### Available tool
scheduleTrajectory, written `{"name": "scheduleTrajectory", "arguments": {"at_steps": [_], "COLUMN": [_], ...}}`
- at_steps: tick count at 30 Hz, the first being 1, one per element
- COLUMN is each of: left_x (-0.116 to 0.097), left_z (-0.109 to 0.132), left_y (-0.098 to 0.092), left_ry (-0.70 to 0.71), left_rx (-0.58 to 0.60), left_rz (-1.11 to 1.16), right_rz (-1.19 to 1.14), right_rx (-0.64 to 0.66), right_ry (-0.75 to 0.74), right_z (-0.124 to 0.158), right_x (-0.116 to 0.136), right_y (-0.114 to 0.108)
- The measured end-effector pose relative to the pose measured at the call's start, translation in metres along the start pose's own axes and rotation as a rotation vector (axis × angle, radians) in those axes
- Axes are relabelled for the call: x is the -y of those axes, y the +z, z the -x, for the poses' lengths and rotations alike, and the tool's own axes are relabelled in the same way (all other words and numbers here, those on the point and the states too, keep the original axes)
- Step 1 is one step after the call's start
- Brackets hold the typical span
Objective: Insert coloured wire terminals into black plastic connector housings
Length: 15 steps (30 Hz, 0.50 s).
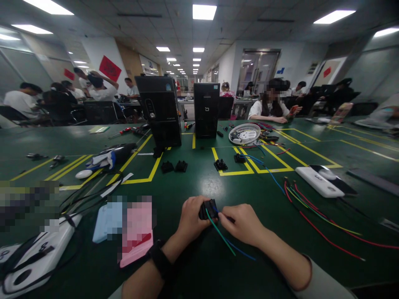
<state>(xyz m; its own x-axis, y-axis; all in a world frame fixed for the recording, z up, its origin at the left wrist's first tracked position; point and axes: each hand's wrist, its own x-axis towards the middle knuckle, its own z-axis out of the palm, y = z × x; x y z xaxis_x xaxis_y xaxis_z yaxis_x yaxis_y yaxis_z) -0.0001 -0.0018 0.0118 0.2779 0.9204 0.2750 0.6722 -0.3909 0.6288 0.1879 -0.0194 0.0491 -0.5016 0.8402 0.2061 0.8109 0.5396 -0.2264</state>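
Observation:
My left hand (190,221) is closed around a small black connector block (208,209), held just above the green table (199,182). My right hand (241,222) pinches thin wires at the block's right side. A green wire (220,234) and a blue wire (240,250) trail from the block toward me between my wrists. A black band sits on my left wrist.
Loose red, green, yellow and blue wires (314,214) lie to the right, near a white flat device (318,181). Small black connectors (173,167) and two black computer towers (158,110) stand ahead. Cables and a white unit (34,257) lie left. People sit at far tables.

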Motion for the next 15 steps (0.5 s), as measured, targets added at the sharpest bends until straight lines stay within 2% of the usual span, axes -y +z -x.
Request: {"name": "scheduleTrajectory", "arguments": {"at_steps": [4, 9, 15], "left_x": [0.000, 0.001, 0.001], "left_z": [-0.001, -0.001, -0.001], "left_y": [0.000, -0.001, -0.001], "left_ry": [-0.005, 0.006, 0.009], "left_rx": [0.002, 0.007, 0.009], "left_rz": [0.003, 0.005, 0.004], "right_rz": [0.017, 0.129, 0.090], "right_rx": [0.058, 0.153, 0.056], "right_ry": [-0.069, -0.035, 0.040], "right_z": [0.000, 0.001, 0.000], "right_x": [0.006, -0.005, -0.009], "right_y": [0.007, 0.001, -0.010]}}
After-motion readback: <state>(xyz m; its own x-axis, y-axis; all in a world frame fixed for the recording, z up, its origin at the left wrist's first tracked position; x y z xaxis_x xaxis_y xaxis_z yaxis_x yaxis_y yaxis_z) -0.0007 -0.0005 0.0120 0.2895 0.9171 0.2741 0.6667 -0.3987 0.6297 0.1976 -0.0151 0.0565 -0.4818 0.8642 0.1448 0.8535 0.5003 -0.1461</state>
